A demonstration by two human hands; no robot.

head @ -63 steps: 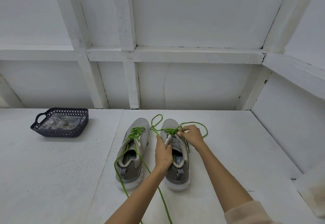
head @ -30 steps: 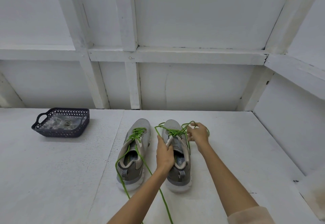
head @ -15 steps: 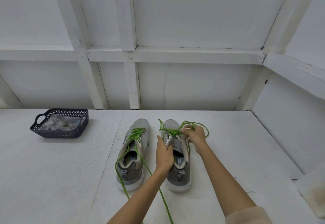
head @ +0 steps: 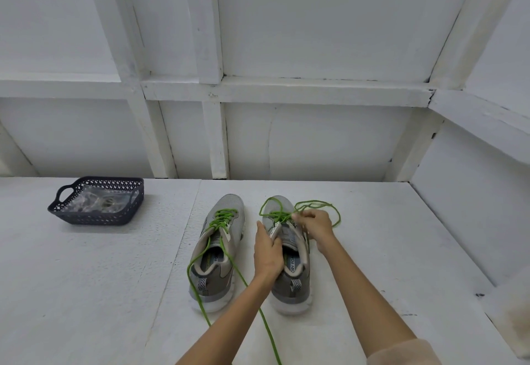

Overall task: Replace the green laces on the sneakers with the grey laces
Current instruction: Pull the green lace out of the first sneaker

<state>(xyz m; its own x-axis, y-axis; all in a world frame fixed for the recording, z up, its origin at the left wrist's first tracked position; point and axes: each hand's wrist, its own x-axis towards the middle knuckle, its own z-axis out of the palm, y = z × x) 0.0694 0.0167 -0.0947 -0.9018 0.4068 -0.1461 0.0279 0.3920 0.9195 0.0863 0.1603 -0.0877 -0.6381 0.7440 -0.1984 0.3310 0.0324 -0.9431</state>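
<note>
Likely taking the green lace (head: 276,215) out of the right shoe (head: 289,293), at its far end. Pinching that lace with the right grip (head: 315,225); holding the tongue (head: 274,231) with the left grip (head: 268,252). Next: pull each crossing loose, gently, then do the left shoe (head: 213,275). White worktop (head: 86,278), dark basket (head: 94,217) far left, white wall (head: 315,141) behind

Dark perforated basket (head: 86,217) with handles at far left of white tabletop (head: 86,293), white framed wall panels (head: 315,34) behind
</note>
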